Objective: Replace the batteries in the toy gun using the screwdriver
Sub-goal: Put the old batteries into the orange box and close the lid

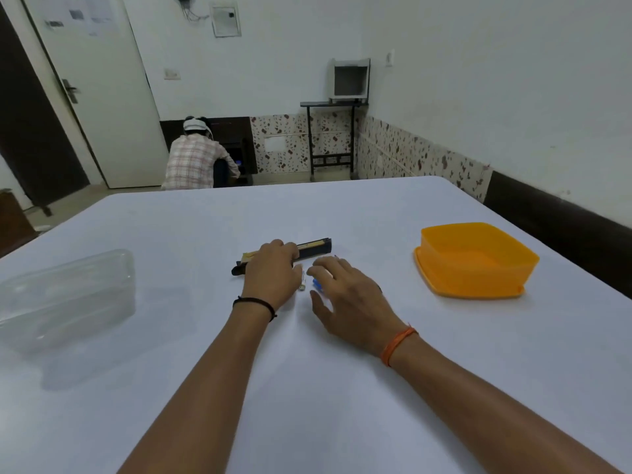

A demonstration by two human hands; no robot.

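A black and tan toy gun [313,247] lies on its side on the white table [307,388], barrel pointing right. My left hand [272,273] lies on the gun's middle, its fingers curled over the body. My right hand [345,295] hovers just right of it, fingers spread and relaxed above a small blue thing [318,284], whose shape is mostly hidden. A thin pale stick-like piece with a small round end [301,283] lies between the two hands. The gun's grip is covered by my left hand.
An open orange plastic box [475,260] stands on the table at the right. A clear plastic container [65,299] sits at the left. Beyond the table's far edge a person in a plaid shirt [196,159] crouches by the wall, near a door [92,90].
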